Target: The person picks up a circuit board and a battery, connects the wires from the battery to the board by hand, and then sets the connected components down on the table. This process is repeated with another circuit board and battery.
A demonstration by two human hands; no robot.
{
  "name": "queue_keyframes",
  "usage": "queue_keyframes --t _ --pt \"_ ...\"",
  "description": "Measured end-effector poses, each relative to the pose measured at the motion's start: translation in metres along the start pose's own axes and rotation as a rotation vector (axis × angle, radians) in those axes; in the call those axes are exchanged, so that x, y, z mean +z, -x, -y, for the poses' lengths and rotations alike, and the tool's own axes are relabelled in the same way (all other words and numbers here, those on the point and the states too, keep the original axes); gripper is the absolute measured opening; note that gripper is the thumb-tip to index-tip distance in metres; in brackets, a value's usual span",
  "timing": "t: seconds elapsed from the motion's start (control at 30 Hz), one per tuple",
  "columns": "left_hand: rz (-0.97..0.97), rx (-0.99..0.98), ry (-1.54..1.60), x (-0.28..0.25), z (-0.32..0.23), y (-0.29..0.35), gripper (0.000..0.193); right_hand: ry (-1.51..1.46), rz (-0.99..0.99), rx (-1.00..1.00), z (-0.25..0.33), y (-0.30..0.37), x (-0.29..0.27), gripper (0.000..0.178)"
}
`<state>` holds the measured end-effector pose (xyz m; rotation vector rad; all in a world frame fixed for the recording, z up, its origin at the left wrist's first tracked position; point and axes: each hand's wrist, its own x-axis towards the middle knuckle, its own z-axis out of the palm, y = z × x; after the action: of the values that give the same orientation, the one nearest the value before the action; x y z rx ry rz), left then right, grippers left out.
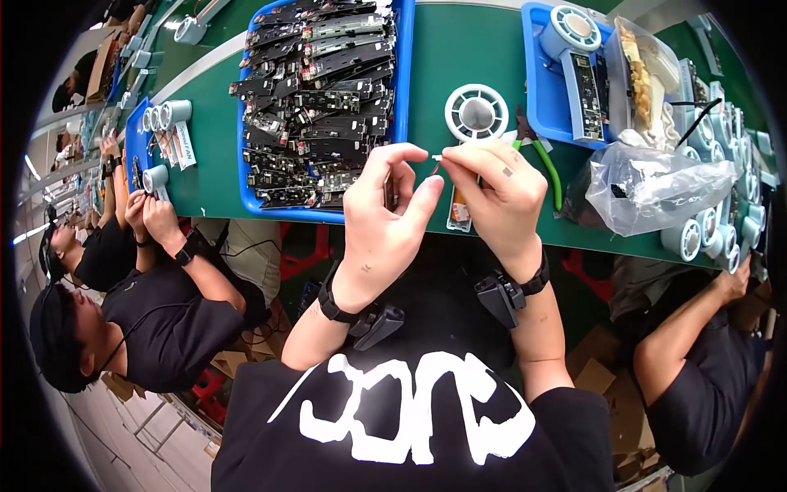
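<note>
My left hand [379, 220] is curled, with its index finger and thumb a little apart. A narrow dark edge [389, 192] shows between its fingers; I cannot make out what it belongs to. My right hand [502, 184] is closed in a pinch on a thin wire with a small white connector [437, 158], and a bit of red shows below it. Just beyond my hands lies a white round handheld fan [477, 112], its handle partly covered by my right hand.
A blue tray [403, 74] heaped with black circuit boards [344, 53] lies to the left. Green-handled pliers [548, 168] rest at right, near a second blue tray [537, 98] and a clear plastic bag [648, 189]. Co-workers [164, 303] sit on both sides.
</note>
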<state>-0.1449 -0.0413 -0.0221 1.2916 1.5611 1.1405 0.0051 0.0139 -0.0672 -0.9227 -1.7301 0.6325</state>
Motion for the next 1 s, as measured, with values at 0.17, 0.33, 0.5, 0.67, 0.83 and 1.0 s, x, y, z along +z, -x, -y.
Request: queue_keyframes --t 0.17,0.33,0.5,0.67,0.83,1.0 --pt "-0.054 0.085 -0.221 -0.003 -0.008 -0.009 0.011 0.014 0.015 -0.012 0.008 -0.004 0.004 0.018" --pt "0.01 0.3 -0.197 0.006 0.002 -0.01 0.009 0.039 0.017 0.066 0.011 0.006 -0.008 0.015" --pt "0.001 0.332 -0.206 0.001 0.015 -0.005 0.01 0.071 0.106 0.054 0.011 0.009 -0.007 0.013" --pt "0.04 0.381 -0.217 -0.005 0.021 -0.007 0.011 0.081 0.256 0.172 0.015 0.003 -0.015 0.009" --pt "0.072 0.393 -0.211 -0.01 0.02 -0.012 0.012 0.109 0.306 0.037 0.012 -0.006 -0.017 0.008" --pt "0.1 0.37 -0.122 -0.01 0.023 -0.014 0.022 0.107 0.333 0.069 0.014 -0.009 -0.017 0.008"
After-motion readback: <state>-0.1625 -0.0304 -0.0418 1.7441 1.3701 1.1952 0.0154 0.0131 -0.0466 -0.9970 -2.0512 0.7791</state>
